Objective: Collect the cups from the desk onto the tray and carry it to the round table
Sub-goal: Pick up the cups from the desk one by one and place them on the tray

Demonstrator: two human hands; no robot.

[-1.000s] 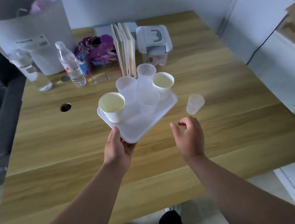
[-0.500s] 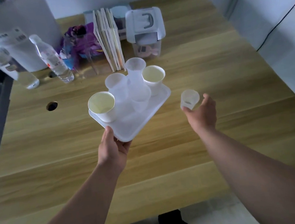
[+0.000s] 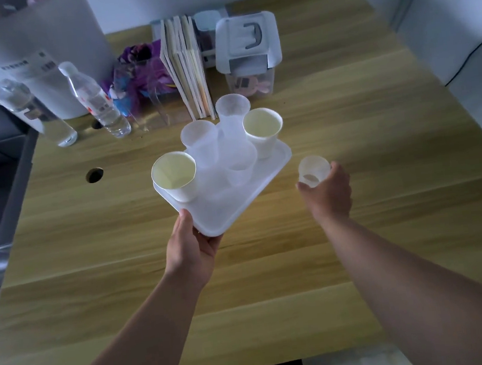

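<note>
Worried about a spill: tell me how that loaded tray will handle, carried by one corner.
The tray probably sags or tilts, since only the left hand grips its near corner. The paper cups look empty and light, so they may slide or tip.

Soft, dim daylight falls from upper right, leaving pale glare on the desk (image 3: 345, 104) (shadows faint); wide-angle bending warps the edges, slight blur throughout.
</note>
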